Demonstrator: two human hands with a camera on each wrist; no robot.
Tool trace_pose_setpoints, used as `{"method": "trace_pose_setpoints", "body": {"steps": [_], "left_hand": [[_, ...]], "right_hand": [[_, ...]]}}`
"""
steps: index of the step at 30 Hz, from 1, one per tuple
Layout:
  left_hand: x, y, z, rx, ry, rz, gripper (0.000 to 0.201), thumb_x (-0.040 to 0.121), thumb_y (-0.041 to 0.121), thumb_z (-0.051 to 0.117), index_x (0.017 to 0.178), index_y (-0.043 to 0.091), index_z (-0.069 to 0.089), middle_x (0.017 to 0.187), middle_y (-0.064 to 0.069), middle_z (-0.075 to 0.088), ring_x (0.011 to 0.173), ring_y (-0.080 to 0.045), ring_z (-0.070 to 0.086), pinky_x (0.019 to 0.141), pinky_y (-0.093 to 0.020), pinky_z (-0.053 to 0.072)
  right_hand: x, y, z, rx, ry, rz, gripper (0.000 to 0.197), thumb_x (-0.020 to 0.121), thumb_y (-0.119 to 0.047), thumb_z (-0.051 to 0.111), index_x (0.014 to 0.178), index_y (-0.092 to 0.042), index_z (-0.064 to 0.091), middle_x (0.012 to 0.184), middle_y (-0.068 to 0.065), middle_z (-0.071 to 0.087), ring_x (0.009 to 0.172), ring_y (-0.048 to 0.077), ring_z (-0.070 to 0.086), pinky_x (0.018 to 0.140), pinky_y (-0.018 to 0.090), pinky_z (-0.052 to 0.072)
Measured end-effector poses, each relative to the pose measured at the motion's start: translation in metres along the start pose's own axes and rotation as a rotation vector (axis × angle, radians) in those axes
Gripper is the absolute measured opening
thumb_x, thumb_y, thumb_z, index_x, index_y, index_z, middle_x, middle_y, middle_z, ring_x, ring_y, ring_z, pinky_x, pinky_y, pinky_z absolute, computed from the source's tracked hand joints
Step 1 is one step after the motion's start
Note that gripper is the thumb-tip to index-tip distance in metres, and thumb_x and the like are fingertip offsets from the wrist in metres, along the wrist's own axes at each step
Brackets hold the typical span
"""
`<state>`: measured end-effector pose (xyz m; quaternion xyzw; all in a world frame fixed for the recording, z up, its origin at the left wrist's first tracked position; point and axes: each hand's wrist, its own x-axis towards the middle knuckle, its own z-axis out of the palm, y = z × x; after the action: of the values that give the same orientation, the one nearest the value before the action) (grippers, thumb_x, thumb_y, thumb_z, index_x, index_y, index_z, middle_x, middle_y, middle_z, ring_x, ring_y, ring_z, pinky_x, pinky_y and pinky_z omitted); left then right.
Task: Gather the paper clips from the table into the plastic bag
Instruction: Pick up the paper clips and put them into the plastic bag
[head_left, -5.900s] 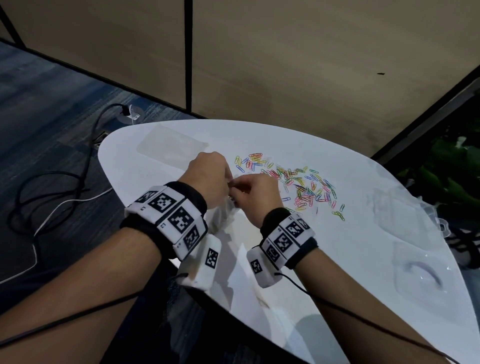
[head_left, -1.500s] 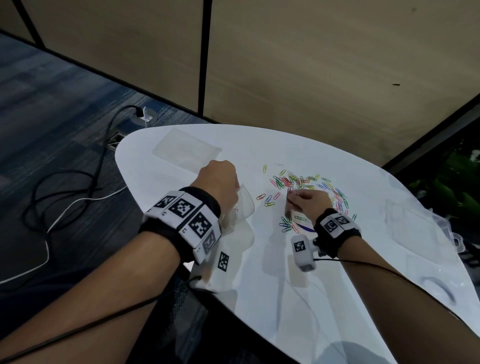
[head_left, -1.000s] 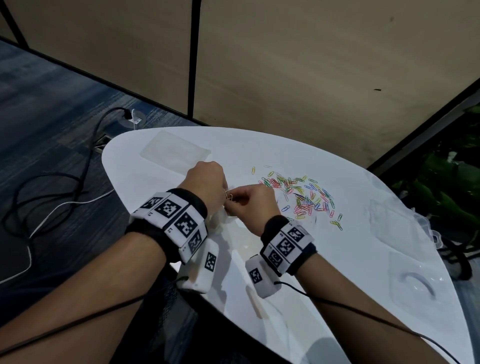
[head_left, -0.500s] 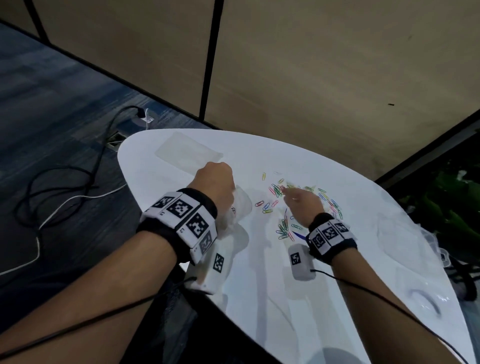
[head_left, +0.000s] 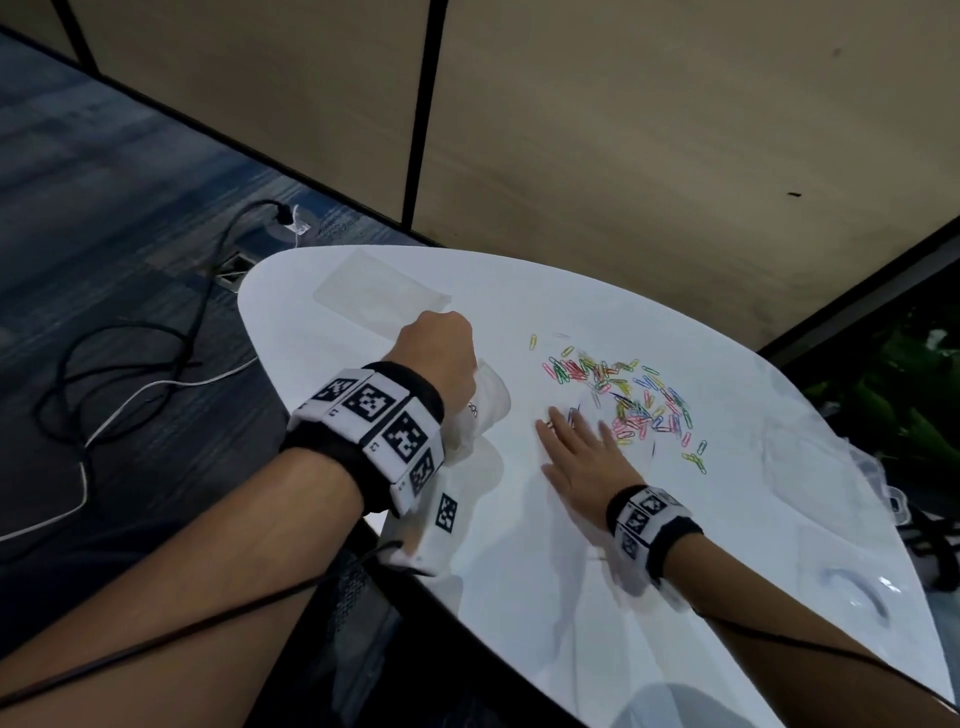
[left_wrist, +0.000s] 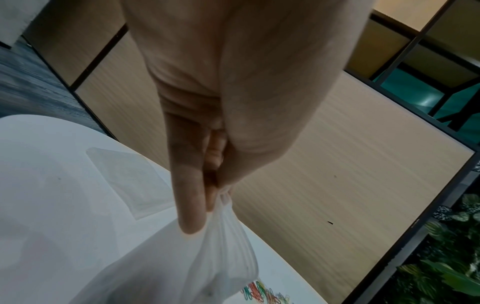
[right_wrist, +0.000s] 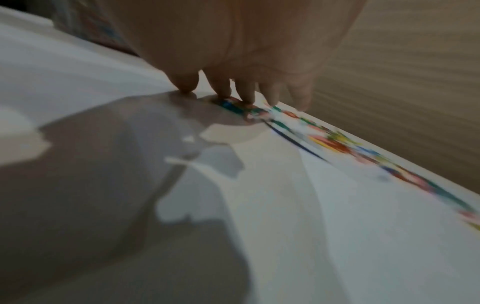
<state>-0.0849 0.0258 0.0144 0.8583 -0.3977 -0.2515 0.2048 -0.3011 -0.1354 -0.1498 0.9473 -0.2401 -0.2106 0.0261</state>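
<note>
Near the left edge of the rounded white surface, the left hand has its grip closed round the gathered neck of one thin translucent plastic bag; the left wrist view shows the thumb and fingers pinching the bunched film, which hangs down toward the surface. Beside it, toward the middle of the surface, the right hand lies flat with its grip open, fingers straight and spread, holding nothing; the right wrist view, which is blurred, shows the fingertips down on the surface at the near fringe of the clips. One loose scatter of small coloured wire paper clips, red, pink, green, yellow and blue, spreads just beyond those fingers toward the far edge, too many and too overlapped to count, with a few strays on the right fringe and one yellow one at the left. One flat clear plastic sheet or pouch lies by the far left edge. Clear plastic packaging lies along the right edge. Each of the two wrists wears a black band with square black-and-white markers.
</note>
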Motion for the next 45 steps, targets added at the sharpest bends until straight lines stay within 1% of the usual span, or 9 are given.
{"method": "trace_pose_setpoints", "body": {"steps": [8,12,15,24,27,32,36,41,45], "left_hand": [[-0.005,0.008,0.003,-0.019,-0.032,-0.008,0.022,0.093,0.008,0.056,0.110,0.006,0.070,0.112,-0.013,0.069,0.095,-0.031,0.072,0.089,-0.037,0.059],[-0.006,0.010,0.004,-0.032,-0.031,-0.005,0.024,0.094,0.007,0.056,0.112,0.009,0.072,0.114,-0.012,0.070,0.098,-0.031,0.071,0.091,-0.037,0.057],[-0.007,0.011,0.005,-0.038,-0.035,-0.006,0.025,0.094,0.007,0.056,0.112,0.013,0.073,0.114,-0.012,0.071,0.099,-0.030,0.071,0.093,-0.035,0.057],[-0.007,0.015,0.006,-0.035,-0.041,-0.006,0.027,0.094,0.007,0.055,0.113,0.014,0.073,0.114,-0.011,0.071,0.099,-0.030,0.071,0.092,-0.035,0.057],[-0.009,0.017,0.006,-0.033,-0.044,-0.005,0.027,0.094,0.006,0.055,0.114,0.013,0.072,0.113,-0.010,0.072,0.099,-0.029,0.071,0.092,-0.034,0.057],[-0.010,0.019,0.007,-0.067,-0.047,0.012,0.027,0.094,0.003,0.054,0.111,0.012,0.073,0.109,-0.011,0.073,0.098,-0.029,0.071,0.093,-0.034,0.057],[-0.011,0.022,0.008,-0.075,-0.048,0.033,0.022,0.093,0.004,0.059,0.104,0.012,0.077,0.105,-0.011,0.074,0.095,-0.029,0.073,0.091,-0.035,0.058],[-0.009,0.021,0.010,-0.105,-0.041,0.053,0.019,0.092,0.004,0.062,0.104,0.009,0.076,0.108,-0.011,0.073,0.093,-0.029,0.072,0.089,-0.038,0.059],[-0.007,0.019,0.012,-0.128,-0.026,0.044,0.020,0.092,0.002,0.061,0.103,0.011,0.076,0.110,-0.009,0.071,0.094,-0.028,0.072,0.088,-0.037,0.059]], "right_hand": [[-0.024,0.056,0.009,0.139,-0.014,0.249,0.054,0.104,-0.026,0.034,0.154,-0.025,0.014,0.161,0.006,0.017,0.143,0.035,0.029,0.108,0.043,0.040],[-0.018,0.046,0.007,0.157,0.176,0.232,0.031,0.094,-0.006,0.048,0.123,-0.006,0.059,0.119,0.014,0.061,0.106,0.031,0.059,0.086,0.036,0.049],[-0.015,0.045,0.002,0.177,0.211,0.257,0.017,0.089,-0.003,0.054,0.097,-0.004,0.068,0.095,0.012,0.065,0.088,0.031,0.062,0.075,0.033,0.049],[-0.012,0.072,-0.034,1.009,0.400,0.758,0.015,0.081,-0.015,0.076,0.096,-0.017,0.079,0.093,-0.002,0.076,0.080,0.008,0.067,0.088,0.015,0.045],[-0.011,0.061,-0.061,1.536,0.470,0.654,0.010,0.079,-0.006,0.077,0.087,-0.012,0.078,0.087,0.007,0.076,0.085,0.024,0.074,0.087,0.030,0.057],[-0.021,-0.013,-0.123,2.046,0.394,0.211,0.015,0.086,0.008,0.062,0.100,0.008,0.066,0.094,0.019,0.070,0.087,0.026,0.071,0.079,0.022,0.057],[-0.022,-0.073,-0.122,1.977,0.288,0.120,0.014,0.085,0.010,0.062,0.095,0.004,0.069,0.089,0.020,0.070,0.077,0.024,0.069,0.080,0.025,0.059],[-0.020,-0.083,-0.110,1.248,0.426,0.081,0.026,0.087,0.000,0.060,0.104,-0.012,0.076,0.099,0.002,0.076,0.083,0.008,0.073,0.082,0.026,0.059],[-0.022,-0.067,-0.123,1.132,0.506,-0.012,0.026,0.085,0.003,0.059,0.092,-0.013,0.078,0.087,0.001,0.076,0.075,0.011,0.073,0.072,0.028,0.061]]}}
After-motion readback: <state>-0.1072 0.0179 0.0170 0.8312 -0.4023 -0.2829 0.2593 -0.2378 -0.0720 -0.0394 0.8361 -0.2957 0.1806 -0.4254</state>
